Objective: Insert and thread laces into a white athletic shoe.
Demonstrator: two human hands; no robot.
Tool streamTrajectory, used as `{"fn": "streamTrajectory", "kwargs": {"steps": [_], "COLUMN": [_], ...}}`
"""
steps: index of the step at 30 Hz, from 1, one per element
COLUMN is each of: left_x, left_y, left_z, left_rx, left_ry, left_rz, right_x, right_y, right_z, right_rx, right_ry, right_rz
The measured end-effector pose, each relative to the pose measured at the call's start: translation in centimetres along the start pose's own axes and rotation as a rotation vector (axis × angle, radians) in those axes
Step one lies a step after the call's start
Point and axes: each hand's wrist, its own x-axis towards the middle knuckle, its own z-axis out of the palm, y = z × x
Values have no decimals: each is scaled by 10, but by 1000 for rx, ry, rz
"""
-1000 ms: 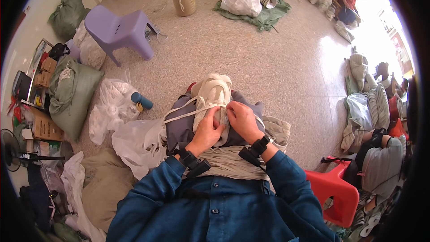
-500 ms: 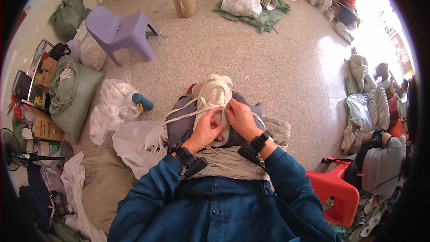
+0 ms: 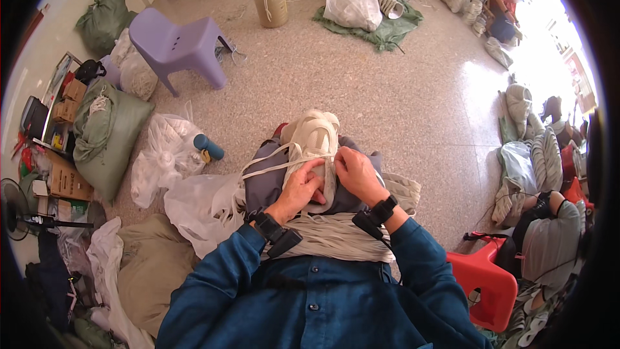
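Across my lap lies a cream lace-up shoe point(image 3: 314, 134), its toe pointing away from me. A pale flat shoelace point(image 3: 266, 160) loops out from its left side and crosses the upper. My left hand point(image 3: 298, 189) rests at the shoe's opening, with fingers bent around its edge and the index finger near the lace. At the shoe's right side, my right hand point(image 3: 359, 173) has its thumb and fingers pinched together by the lacing. The lace seems to run into that pinch, though the fingertips partly hide it. A thick bundle of pale laces point(image 3: 329, 239) spreads over my lap.
To my left are clear plastic bags point(image 3: 165, 155), a blue bottle point(image 3: 208, 147) and a green sack point(image 3: 106, 136). A purple chair point(image 3: 184, 45) stands beyond. Close on my right is a red stool point(image 3: 484, 278), beside piled shoes and bundles point(image 3: 546, 155). Other people sit farther off.
My right hand has shifted slightly right, away from my left hand. The left index finger now reaches out straighter. The whole view has tilted a little.
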Motion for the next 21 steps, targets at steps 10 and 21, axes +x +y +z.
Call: {"fn": "streamTrajectory", "kwargs": {"steps": [10, 21], "left_x": [1, 10], "left_y": [1, -5], "left_z": [-8, -2], "left_rx": [-8, 172], "left_ry": [-41, 4], "left_rz": [-72, 30], "right_x": [2, 4], "right_y": [-13, -18], "right_z": [4, -5], "right_rx": [-154, -315], "right_ry": [-21, -189], "right_rz": [17, -79]}}
